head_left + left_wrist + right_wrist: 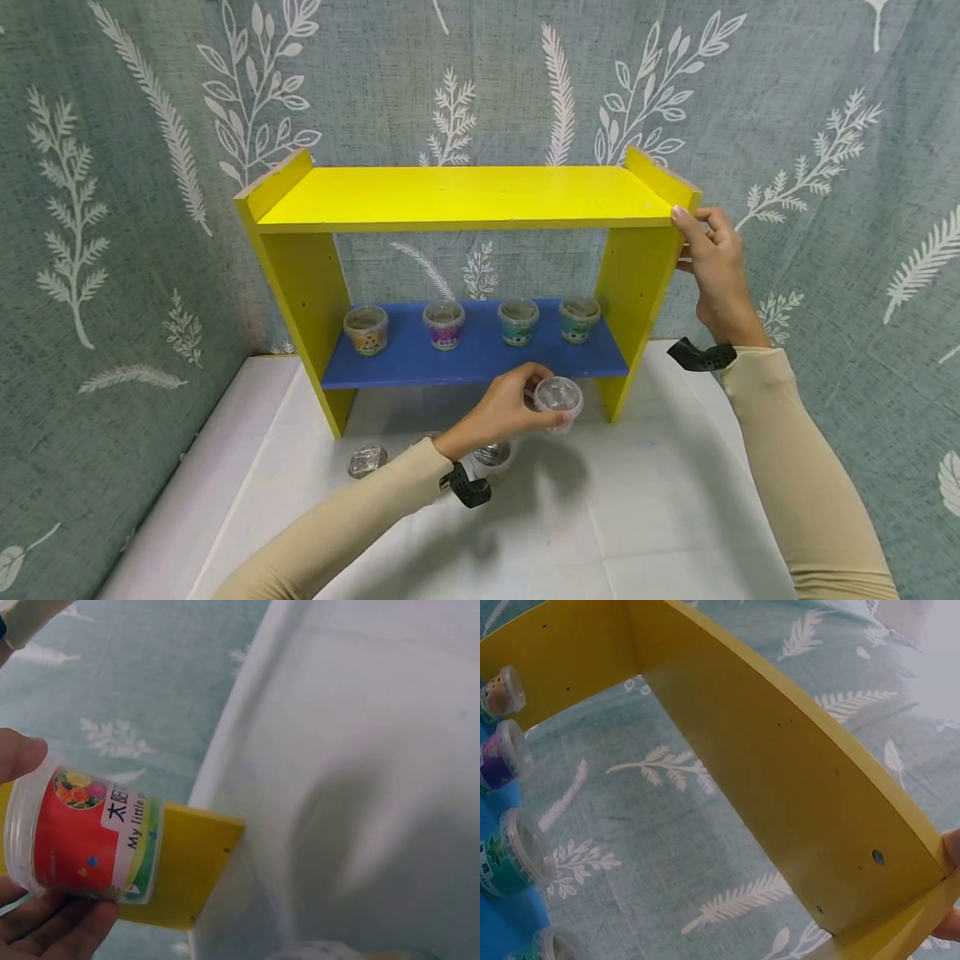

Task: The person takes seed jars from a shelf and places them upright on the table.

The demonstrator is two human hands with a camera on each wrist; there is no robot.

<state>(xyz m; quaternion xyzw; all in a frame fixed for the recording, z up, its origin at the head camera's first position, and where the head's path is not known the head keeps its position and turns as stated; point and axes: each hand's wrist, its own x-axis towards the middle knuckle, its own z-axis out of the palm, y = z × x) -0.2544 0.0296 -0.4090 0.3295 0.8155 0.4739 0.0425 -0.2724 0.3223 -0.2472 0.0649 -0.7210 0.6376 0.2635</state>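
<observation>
My left hand (517, 404) holds a small clear plastic cup (558, 396) by its sides, in front of the shelf's lower right. In the left wrist view that cup (97, 832) shows a red label with flowers and "My little" printed on it; thumb and fingers lie on opposite sides. My right hand (716, 267) grips the upper right corner of a yellow shelf unit (465, 196), thumb at the front edge, fingers round the outside. Several lidded cups with orange, purple and green labels, such as the purple cup (444, 327), stand in a row on the blue board (472, 367).
On the white table (637, 517), a lidded cup (492, 458) stands beneath my left wrist, and another cup (367, 460) sits left of it. A third is mostly hidden by the forearm. Grey-green leaf-patterned cloth (510, 83) hangs behind and on both sides.
</observation>
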